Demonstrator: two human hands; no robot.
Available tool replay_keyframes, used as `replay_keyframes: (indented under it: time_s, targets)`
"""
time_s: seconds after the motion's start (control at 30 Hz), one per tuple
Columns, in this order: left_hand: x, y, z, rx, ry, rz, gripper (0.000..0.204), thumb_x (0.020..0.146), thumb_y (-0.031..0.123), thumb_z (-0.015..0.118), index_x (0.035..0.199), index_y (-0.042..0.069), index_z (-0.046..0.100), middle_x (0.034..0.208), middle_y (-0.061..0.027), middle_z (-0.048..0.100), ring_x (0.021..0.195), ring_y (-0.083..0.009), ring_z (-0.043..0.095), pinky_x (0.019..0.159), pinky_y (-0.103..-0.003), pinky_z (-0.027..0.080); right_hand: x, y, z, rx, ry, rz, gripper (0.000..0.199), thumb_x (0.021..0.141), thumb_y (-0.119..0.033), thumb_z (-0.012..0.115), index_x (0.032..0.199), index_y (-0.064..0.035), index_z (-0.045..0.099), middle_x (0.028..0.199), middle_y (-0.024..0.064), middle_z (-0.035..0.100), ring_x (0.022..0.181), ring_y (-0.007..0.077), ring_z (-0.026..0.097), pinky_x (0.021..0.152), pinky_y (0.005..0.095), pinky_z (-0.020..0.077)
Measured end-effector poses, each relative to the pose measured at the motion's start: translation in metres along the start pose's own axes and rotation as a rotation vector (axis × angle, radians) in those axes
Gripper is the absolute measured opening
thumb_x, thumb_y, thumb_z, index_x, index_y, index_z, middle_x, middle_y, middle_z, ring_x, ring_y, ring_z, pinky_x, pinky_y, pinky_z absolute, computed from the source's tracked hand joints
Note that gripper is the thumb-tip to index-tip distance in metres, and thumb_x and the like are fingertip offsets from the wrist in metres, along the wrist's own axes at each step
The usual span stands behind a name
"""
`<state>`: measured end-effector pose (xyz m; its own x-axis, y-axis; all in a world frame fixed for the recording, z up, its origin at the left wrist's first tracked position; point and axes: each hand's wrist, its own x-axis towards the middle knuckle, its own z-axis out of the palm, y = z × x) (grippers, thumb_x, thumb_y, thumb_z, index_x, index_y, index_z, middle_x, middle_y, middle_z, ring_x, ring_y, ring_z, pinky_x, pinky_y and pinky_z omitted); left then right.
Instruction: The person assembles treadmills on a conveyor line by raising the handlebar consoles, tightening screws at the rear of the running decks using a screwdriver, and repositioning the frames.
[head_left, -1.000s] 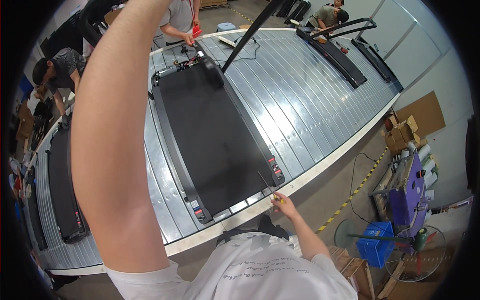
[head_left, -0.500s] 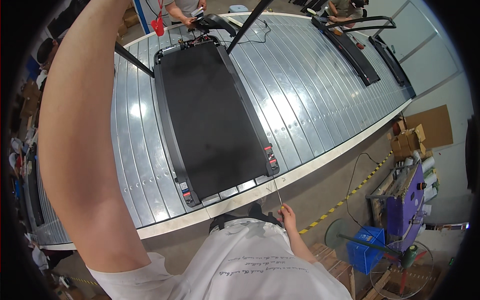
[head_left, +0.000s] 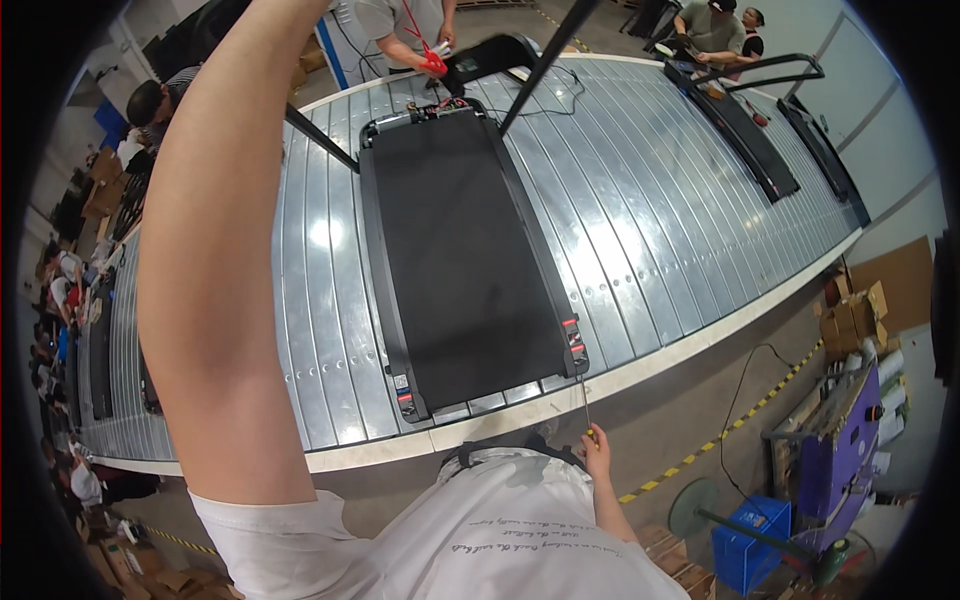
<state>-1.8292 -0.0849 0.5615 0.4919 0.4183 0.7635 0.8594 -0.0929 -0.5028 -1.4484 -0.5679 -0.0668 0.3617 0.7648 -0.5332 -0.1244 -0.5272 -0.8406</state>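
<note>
Right hand (head_left: 597,452): fingers wrapped round screwdriver (head_left: 586,405) | tip swung off belt (head_left: 465,260) to near-right corner of treadmill (head_left: 538,235), contact unclear; I'd call it lined up | treadmill flat on metal bench (head_left: 640,200) | left hand out of frame, can't tell grip

1. Treadmill (head_left: 465,255): on the table (head_left: 640,240), before you, running lengthwise away.
2. Screwdriver (head_left: 587,405): in your right hand (head_left: 597,452), shaft at the treadmill's near right corner.
3. Co-worker (head_left: 400,28): across the table, at the treadmill's far end.
4. Two machines (head_left: 735,138): on the table, far to your right.
5. Further deck (head_left: 102,350): far to your left.
6. Bin (head_left: 752,545): off the table, right, beside a fan (head_left: 695,508).
</note>
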Motion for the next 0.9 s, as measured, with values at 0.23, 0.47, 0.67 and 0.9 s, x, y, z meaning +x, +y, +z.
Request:
replay_keyframes:
  time_s: [0.23, 0.47, 0.67, 0.9]
  targets:
    - [0.013, 0.006, -0.078, -0.352, -0.425, 0.123, 0.051, 0.076, 0.022, 0.066, 0.125, 0.021, 0.051, 0.096, -0.0122, 0.065, 0.094, -0.0297, 0.062, 0.077, -0.04, 0.05, -0.004, 0.001, 0.007, 0.002, 0.03, -0.029, 0.042, 0.086, -0.012, 0.058, 0.127, -0.0101, 0.047, 0.101, 0.0016, 0.051, 0.088, 0.0103, 0.055, 0.063, 0.0233, 0.0507]
    - [0.014, 0.002, -0.042, 0.12, -0.31, 0.085, 0.055, 0.077, 0.019, 0.066, 0.128, 0.021, 0.048, 0.098, -0.0088, 0.066, 0.093, -0.0261, 0.063, 0.076, -0.038, 0.05, 0.0, 0.002, 0.006, -0.032, 0.027, -0.025, 0.042, 0.086, -0.012, 0.058, 0.127, -0.0108, 0.048, 0.101, 0.0017, 0.051, 0.088, 0.0106, 0.055, 0.063, 0.0233, 0.0496]
    - [0.002, -0.012, -0.096, -0.28, -0.483, 0.235, 0.047, 0.079, 0.016, 0.062, 0.125, 0.015, 0.05, 0.098, -0.0109, 0.066, 0.093, -0.0272, 0.064, 0.076, -0.038, 0.051, -0.024, 0.005, 0.0, -0.005, 0.034, 0.066, 0.043, 0.085, -0.011, 0.057, 0.127, -0.0122, 0.048, 0.101, 0.0011, 0.054, 0.089, 0.0102, 0.056, 0.063, 0.024, 0.0491]
    - [-0.002, -0.01, -0.053, 0.041, -0.28, 0.033, 0.025, 0.081, 0.016, 0.057, 0.106, 0.013, 0.063, 0.096, -0.0115, 0.066, 0.09, -0.0276, 0.064, 0.073, -0.037, 0.052, -0.012, 0.0, 0.029, -0.127, 0.04, -0.103, 0.04, 0.085, -0.009, 0.056, 0.125, -0.0101, 0.049, 0.095, 0.0006, 0.053, 0.082, 0.0091, 0.055, 0.059, 0.0223, 0.0448]
